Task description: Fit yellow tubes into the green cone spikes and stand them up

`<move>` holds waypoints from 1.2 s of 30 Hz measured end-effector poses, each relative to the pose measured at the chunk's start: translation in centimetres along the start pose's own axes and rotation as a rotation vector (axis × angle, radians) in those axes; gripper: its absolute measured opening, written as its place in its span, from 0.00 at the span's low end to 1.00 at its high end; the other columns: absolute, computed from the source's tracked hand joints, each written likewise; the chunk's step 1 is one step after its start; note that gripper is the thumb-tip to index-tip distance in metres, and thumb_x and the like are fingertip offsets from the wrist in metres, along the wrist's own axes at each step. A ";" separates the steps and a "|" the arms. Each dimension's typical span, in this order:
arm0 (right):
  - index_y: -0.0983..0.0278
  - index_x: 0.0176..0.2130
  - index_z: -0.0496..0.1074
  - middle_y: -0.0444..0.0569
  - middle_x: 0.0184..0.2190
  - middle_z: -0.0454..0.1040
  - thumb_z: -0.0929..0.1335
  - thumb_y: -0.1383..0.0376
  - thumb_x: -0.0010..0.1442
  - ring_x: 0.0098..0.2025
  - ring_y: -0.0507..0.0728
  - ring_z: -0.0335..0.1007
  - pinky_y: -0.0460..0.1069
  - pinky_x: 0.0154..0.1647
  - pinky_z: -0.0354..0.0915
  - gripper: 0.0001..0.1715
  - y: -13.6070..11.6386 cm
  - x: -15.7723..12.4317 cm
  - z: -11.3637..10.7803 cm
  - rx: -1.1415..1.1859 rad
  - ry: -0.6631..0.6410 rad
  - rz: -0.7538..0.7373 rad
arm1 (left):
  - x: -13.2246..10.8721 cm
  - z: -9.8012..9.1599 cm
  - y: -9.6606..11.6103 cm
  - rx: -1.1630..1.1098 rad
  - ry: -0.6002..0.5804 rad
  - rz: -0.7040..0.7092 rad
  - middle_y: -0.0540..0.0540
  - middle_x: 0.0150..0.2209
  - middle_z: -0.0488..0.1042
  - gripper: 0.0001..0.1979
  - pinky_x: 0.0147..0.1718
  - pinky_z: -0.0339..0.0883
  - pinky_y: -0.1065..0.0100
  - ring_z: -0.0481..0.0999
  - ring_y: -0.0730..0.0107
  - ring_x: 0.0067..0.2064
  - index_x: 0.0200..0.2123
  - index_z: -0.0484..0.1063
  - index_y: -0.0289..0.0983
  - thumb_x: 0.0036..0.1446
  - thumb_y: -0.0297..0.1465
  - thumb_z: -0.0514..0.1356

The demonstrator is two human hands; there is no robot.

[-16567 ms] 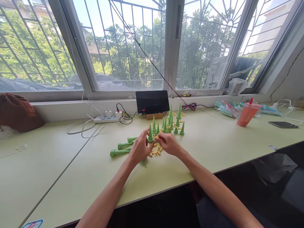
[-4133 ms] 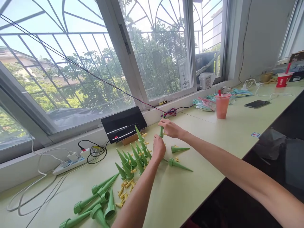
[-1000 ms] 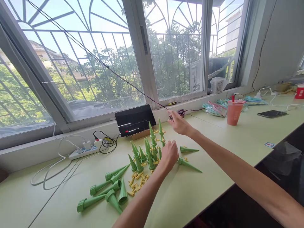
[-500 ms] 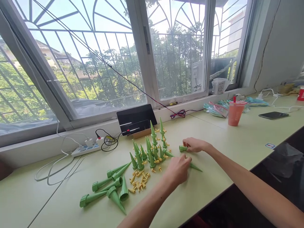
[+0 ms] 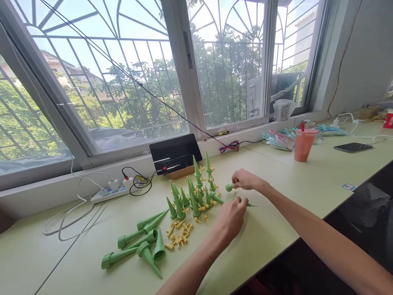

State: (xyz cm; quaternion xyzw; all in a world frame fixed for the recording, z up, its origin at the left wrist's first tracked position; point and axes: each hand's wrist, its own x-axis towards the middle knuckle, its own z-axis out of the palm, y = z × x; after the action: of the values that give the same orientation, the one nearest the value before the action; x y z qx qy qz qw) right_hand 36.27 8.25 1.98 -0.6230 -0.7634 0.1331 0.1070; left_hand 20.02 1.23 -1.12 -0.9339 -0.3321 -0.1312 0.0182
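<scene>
Right hand [image 5: 247,180] pinched shut on a green plastic spike [image 5: 229,187], thumb and fingertips round the tapered body. Collared wide end poking out to the left, seemingly lifted just clear of the table [image 5: 276,229]. Gripped by the narrow part, likely to keep the open collar free.

Left hand [image 5: 231,215] nearer the body, back to the camera, fingers curled closed on a second spike [image 5: 252,205]. Only its thin tip visible past the knuckles, low over the tabletop, so held roughly level. Hands near each other, not touching.

Just left of the hands, a cluster of upright spikes [image 5: 196,192], standing on wide collars with points up and yellow fittings at the sides. Steady that way, probably thanks to the flat base of each collar. In front of the cluster, a loose heap of small yellow plugs [image 5: 179,237]. Further left, bare spikes [image 5: 138,246] lying on their sides, without yellow parts as far as can be told.

Behind, a dark tablet [image 5: 175,153] propped against the sill. Well to the right, a lidded clear cup [image 5: 302,144], nearly full of pink-orange drink, red straw through the lid. Beside it, plastic packets [image 5: 276,139], contents unclear.
</scene>
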 end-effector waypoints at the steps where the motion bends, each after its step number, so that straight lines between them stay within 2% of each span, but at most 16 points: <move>1: 0.68 0.29 0.77 0.51 0.26 0.76 0.69 0.68 0.54 0.23 0.50 0.67 0.43 0.22 0.56 0.06 -0.2 0.2 -0.2 0.019 0.009 -0.005 | 0.2 -0.1 -0.2 -0.074 0.050 -0.033 0.43 0.33 0.73 0.11 0.26 0.56 0.68 0.71 0.67 0.29 0.34 0.68 0.36 0.55 0.17 0.50; 3: 0.68 0.28 0.77 0.50 0.25 0.76 0.70 0.71 0.52 0.22 0.50 0.67 0.42 0.21 0.56 0.04 -0.6 0.8 -0.4 0.045 0.039 -0.016 | 0.6 -0.2 -0.6 -0.254 0.179 -0.101 0.44 0.31 0.73 0.09 0.29 0.58 0.69 0.71 0.67 0.31 0.30 0.66 0.36 0.60 0.22 0.50; 6: 0.69 0.29 0.78 0.51 0.28 0.77 0.70 0.73 0.47 0.25 0.51 0.69 0.42 0.24 0.59 0.05 -1.1 1.7 -0.5 0.059 0.098 -0.033 | 1.5 -0.3 -1.3 -0.472 0.340 -0.215 0.46 0.28 0.71 0.11 0.31 0.60 0.70 0.71 0.69 0.31 0.26 0.64 0.36 0.62 0.26 0.50; 10: 0.69 0.37 0.77 0.51 0.33 0.78 0.70 0.75 0.44 0.29 0.52 0.71 0.42 0.25 0.61 0.16 -1.6 2.6 0.0 0.081 0.157 -0.058 | 2.6 0.0 -2.4 -0.677 0.347 -0.349 0.51 0.22 0.67 0.10 0.24 0.58 0.73 0.67 0.75 0.21 0.26 0.64 0.36 0.60 0.26 0.51; 13: 0.69 0.44 0.74 0.47 0.27 0.77 0.67 0.78 0.43 0.28 0.51 0.70 0.41 0.27 0.62 0.25 -1.7 3.1 0.7 0.181 0.218 -0.143 | 3.3 0.5 -3.0 -0.777 0.328 -0.442 0.53 0.20 0.65 0.09 0.19 0.56 0.75 0.64 0.78 0.17 0.26 0.64 0.35 0.60 0.25 0.52; 17: 0.69 0.46 0.71 0.44 0.24 0.75 0.65 0.80 0.42 0.26 0.51 0.69 0.42 0.27 0.63 0.30 -1.7 3.3 1.5 0.314 0.285 -0.217 | 3.7 1.2 -3.6 -0.851 0.328 -0.506 0.52 0.21 0.66 0.07 0.16 0.55 0.76 0.63 0.79 0.15 0.27 0.66 0.34 0.59 0.24 0.53; 19: 0.69 0.48 0.70 0.44 0.25 0.75 0.64 0.80 0.42 0.26 0.50 0.69 0.42 0.27 0.64 0.31 -1.7 3.3 1.7 0.402 0.285 -0.237 | 3.6 1.4 -3.8 -0.856 0.317 -0.501 0.49 0.24 0.69 0.06 0.18 0.58 0.75 0.66 0.78 0.17 0.30 0.68 0.34 0.59 0.25 0.53; 21: 0.69 0.49 0.69 0.45 0.27 0.76 0.64 0.80 0.43 0.27 0.50 0.70 0.42 0.27 0.65 0.31 -1.6 3.2 1.9 0.497 0.264 -0.247 | 3.1 1.3 -3.6 -0.799 0.329 -0.474 0.45 0.29 0.72 0.05 0.22 0.63 0.73 0.72 0.73 0.23 0.34 0.69 0.34 0.58 0.25 0.54; 23: 0.68 0.48 0.68 0.46 0.29 0.77 0.64 0.80 0.44 0.28 0.51 0.72 0.42 0.27 0.66 0.30 -1.5 3.1 2.0 0.562 0.235 -0.250 | 2.3 0.9 -3.2 -0.668 0.389 -0.433 0.42 0.36 0.74 0.06 0.31 0.67 0.69 0.76 0.66 0.34 0.38 0.70 0.35 0.57 0.25 0.56; 25: 0.68 0.47 0.69 0.47 0.30 0.78 0.64 0.79 0.44 0.30 0.51 0.73 0.43 0.28 0.67 0.28 -1.4 2.9 2.1 0.590 0.203 -0.253 | 1.2 0.3 -2.6 -0.508 0.460 -0.418 0.39 0.43 0.72 0.11 0.40 0.66 0.65 0.74 0.60 0.45 0.44 0.68 0.35 0.56 0.25 0.56; 26: 0.68 0.47 0.69 0.47 0.31 0.78 0.64 0.79 0.44 0.31 0.52 0.73 0.43 0.29 0.67 0.28 -1.3 2.8 2.0 0.591 0.192 -0.257 | 0.7 -0.1 -2.3 -0.435 0.461 -0.410 0.39 0.44 0.71 0.11 0.41 0.66 0.65 0.74 0.60 0.45 0.45 0.67 0.35 0.57 0.24 0.55; 28: 0.68 0.46 0.70 0.48 0.32 0.78 0.65 0.79 0.45 0.32 0.52 0.73 0.43 0.31 0.68 0.27 -1.0 2.6 2.0 0.574 0.192 -0.262 | -0.2 -0.7 -1.8 -0.296 0.361 -0.383 0.39 0.43 0.71 0.12 0.37 0.66 0.66 0.75 0.63 0.39 0.45 0.66 0.36 0.58 0.21 0.51; 30: 0.67 0.44 0.71 0.48 0.32 0.78 0.66 0.78 0.45 0.32 0.52 0.73 0.44 0.33 0.69 0.25 -0.7 2.5 1.9 0.549 0.197 -0.256 | -0.8 -1.1 -1.6 -0.144 0.155 -0.341 0.40 0.41 0.71 0.15 0.33 0.65 0.67 0.75 0.64 0.34 0.41 0.69 0.36 0.55 0.17 0.49; 33: 0.67 0.43 0.71 0.49 0.34 0.78 0.68 0.76 0.47 0.33 0.52 0.73 0.43 0.30 0.69 0.21 -0.3 2.2 1.7 0.525 0.154 -0.224 | -0.8 -1.2 -1.5 0.010 -0.126 -0.255 0.38 0.40 0.72 0.18 0.30 0.63 0.67 0.76 0.62 0.32 0.38 0.72 0.34 0.49 0.14 0.50; 36: 0.67 0.43 0.71 0.50 0.35 0.78 0.68 0.75 0.49 0.33 0.52 0.74 0.42 0.28 0.68 0.18 -0.4 1.8 1.3 0.475 0.165 -0.180 | -0.3 -1.0 -1.6 0.084 -0.225 -0.189 0.35 0.41 0.73 0.17 0.31 0.63 0.66 0.77 0.57 0.34 0.37 0.74 0.32 0.49 0.14 0.51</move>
State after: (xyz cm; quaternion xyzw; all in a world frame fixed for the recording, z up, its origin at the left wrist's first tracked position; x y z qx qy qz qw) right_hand 35.15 9.88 0.89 -0.5188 -0.7518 0.2471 0.3234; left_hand 18.58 2.15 -0.30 -0.9056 -0.4238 -0.0126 0.0076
